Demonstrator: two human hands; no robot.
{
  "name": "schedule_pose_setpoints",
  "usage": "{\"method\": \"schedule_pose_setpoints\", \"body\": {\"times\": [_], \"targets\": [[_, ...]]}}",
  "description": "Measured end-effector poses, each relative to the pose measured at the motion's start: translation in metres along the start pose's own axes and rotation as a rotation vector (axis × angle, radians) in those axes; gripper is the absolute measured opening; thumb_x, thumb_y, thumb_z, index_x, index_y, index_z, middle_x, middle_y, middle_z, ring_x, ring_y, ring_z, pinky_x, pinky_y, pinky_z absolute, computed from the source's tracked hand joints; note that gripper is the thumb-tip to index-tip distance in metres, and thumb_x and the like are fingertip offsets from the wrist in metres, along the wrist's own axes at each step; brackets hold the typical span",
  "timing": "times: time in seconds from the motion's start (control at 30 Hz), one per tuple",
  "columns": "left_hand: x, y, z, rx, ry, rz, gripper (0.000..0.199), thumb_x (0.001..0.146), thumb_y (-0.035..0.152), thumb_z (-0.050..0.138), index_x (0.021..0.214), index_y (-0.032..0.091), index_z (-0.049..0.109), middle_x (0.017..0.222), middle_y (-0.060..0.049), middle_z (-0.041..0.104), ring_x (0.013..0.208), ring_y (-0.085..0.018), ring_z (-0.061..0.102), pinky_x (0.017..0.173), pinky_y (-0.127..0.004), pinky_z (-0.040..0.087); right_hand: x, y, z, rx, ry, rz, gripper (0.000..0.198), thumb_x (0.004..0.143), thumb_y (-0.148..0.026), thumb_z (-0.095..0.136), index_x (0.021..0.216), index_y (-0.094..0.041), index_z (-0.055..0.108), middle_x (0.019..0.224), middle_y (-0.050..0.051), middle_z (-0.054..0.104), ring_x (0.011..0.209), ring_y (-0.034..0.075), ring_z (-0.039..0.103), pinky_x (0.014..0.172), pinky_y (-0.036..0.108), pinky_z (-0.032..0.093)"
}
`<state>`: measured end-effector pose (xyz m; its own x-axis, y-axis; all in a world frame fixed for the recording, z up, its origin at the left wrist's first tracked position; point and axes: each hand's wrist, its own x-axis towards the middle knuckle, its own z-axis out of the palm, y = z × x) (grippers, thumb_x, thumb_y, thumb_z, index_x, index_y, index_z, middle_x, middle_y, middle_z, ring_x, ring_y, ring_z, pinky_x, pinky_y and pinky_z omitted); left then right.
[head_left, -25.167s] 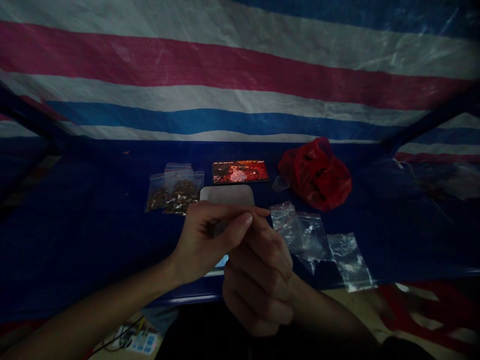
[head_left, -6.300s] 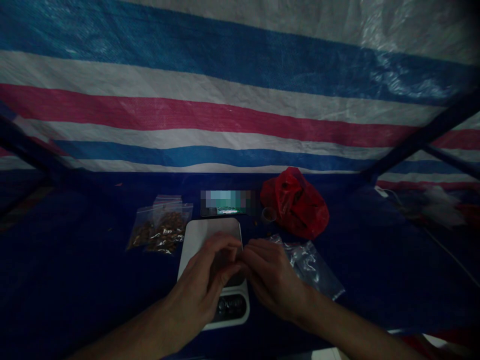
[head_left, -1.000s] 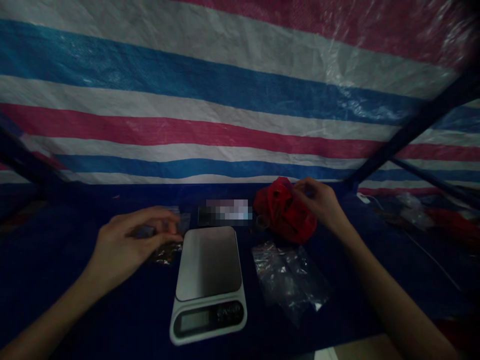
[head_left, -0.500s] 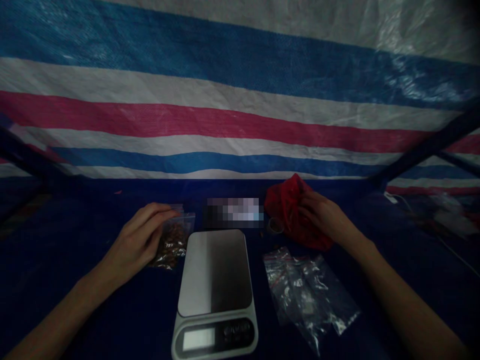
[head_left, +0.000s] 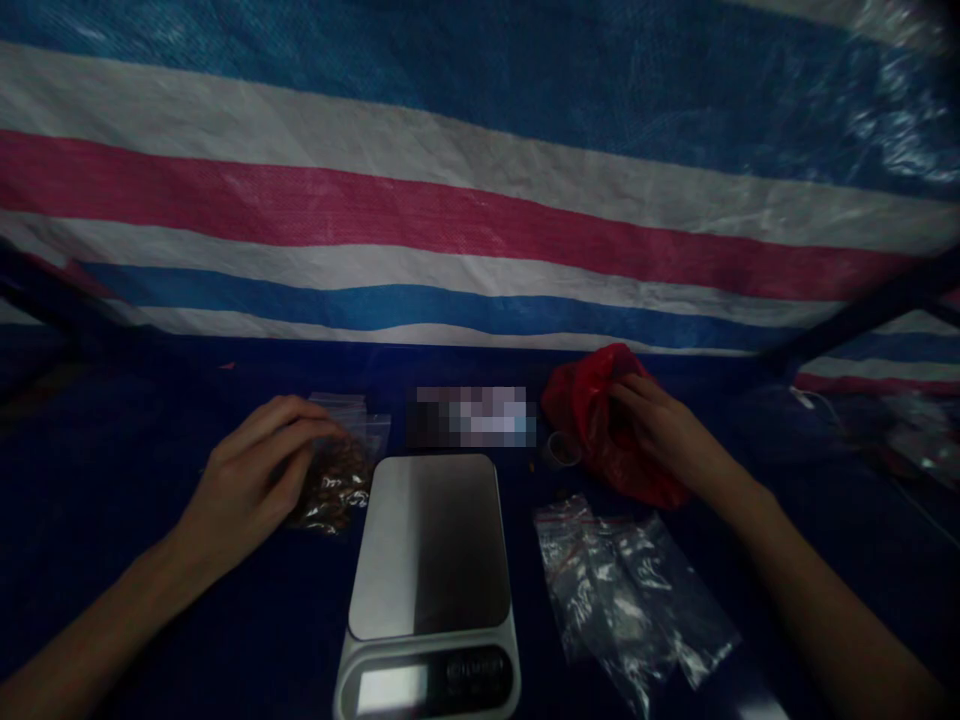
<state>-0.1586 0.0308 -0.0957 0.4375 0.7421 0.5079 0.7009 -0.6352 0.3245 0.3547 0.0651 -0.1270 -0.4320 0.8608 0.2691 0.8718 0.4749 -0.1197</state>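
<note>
My left hand (head_left: 259, 465) is at the left edge of some clear zip bags (head_left: 337, 480) filled with small brown pieces. Its fingers are stretched and slightly curved over the bags, with the thumb apart. On the other side, my right hand (head_left: 667, 440) has its fingers closed at the mouth of a red plastic bag (head_left: 592, 420); the fingertips are partly hidden by its folds. Beside that bag lies a small clear cup (head_left: 562, 450). Between my hands stands a kitchen scale (head_left: 431, 550) with a bare metal plate.
Several flat, clear zip bags (head_left: 630, 600) lie right of the scale. A blurred-out rectangular item (head_left: 472, 417) is behind it. A striped tarp (head_left: 450, 210) hangs at the back, with dark frame bars (head_left: 862, 315) at both sides. The table surface (head_left: 247, 640) is dark blue.
My left hand has drawn slightly left, showing more of the filled bags' tops. My right hand has shifted at the red bag, whose mouth is wider now. The view has tilted a little.
</note>
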Motion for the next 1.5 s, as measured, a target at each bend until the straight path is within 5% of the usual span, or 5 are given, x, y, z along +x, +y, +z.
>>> {"method": "schedule_pose_setpoints", "body": {"times": [0.2, 0.53, 0.73, 1.0, 1.5], "targets": [[0.000, -0.001, 0.001, -0.032, 0.013, 0.002, 0.025, 0.098, 0.011, 0.049, 0.103, 0.025, 0.069, 0.102, -0.003, 0.069, 0.094, -0.020, 0.069, 0.088, -0.036, 0.056, 0.003, -0.008, -0.015, 0.078, -0.006, 0.019, 0.036, 0.100, -0.015, 0.044, 0.125, -0.020, 0.068, 0.118, 0.013, 0.068, 0.101, 0.028, 0.072, 0.087, 0.043, 0.061], [0.001, -0.003, 0.002, -0.039, 0.031, 0.029, 0.025, 0.097, 0.011, 0.049, 0.102, 0.023, 0.070, 0.102, -0.003, 0.070, 0.094, -0.019, 0.069, 0.086, -0.034, 0.056, -0.006, -0.016, -0.053, -0.003, 0.133, 0.088, 0.027, 0.103, -0.022, 0.047, 0.117, -0.021, 0.071, 0.112, 0.011, 0.068, 0.090, 0.025, 0.071, 0.077, 0.038, 0.058], [0.005, 0.002, 0.003, -0.051, 0.045, 0.057, 0.025, 0.097, 0.010, 0.049, 0.097, 0.021, 0.072, 0.097, -0.004, 0.072, 0.089, -0.019, 0.071, 0.082, -0.034, 0.056, -0.005, -0.043, -0.078, 0.066, 0.261, 0.072, 0.015, 0.102, -0.022, 0.059, 0.105, -0.020, 0.073, 0.107, 0.010, 0.071, 0.097, 0.023, 0.071, 0.089, 0.037, 0.058], [0.003, -0.001, 0.008, -0.061, 0.004, 0.067, 0.025, 0.099, 0.012, 0.048, 0.097, 0.020, 0.072, 0.097, -0.003, 0.073, 0.090, -0.018, 0.071, 0.085, -0.033, 0.055, 0.005, -0.102, -0.046, 0.291, 0.007, -0.186, 0.024, 0.104, -0.015, 0.053, 0.119, -0.022, 0.070, 0.112, 0.008, 0.069, 0.096, 0.018, 0.071, 0.080, 0.028, 0.059], [0.002, 0.001, 0.007, -0.075, -0.037, 0.082, 0.026, 0.098, 0.011, 0.048, 0.099, 0.021, 0.072, 0.097, -0.003, 0.073, 0.093, -0.018, 0.070, 0.084, -0.033, 0.055, 0.005, -0.107, -0.042, 0.181, -0.058, -0.248, 0.032, 0.104, -0.013, 0.051, 0.131, -0.019, 0.068, 0.111, 0.010, 0.070, 0.091, 0.018, 0.069, 0.075, 0.030, 0.059]]}}
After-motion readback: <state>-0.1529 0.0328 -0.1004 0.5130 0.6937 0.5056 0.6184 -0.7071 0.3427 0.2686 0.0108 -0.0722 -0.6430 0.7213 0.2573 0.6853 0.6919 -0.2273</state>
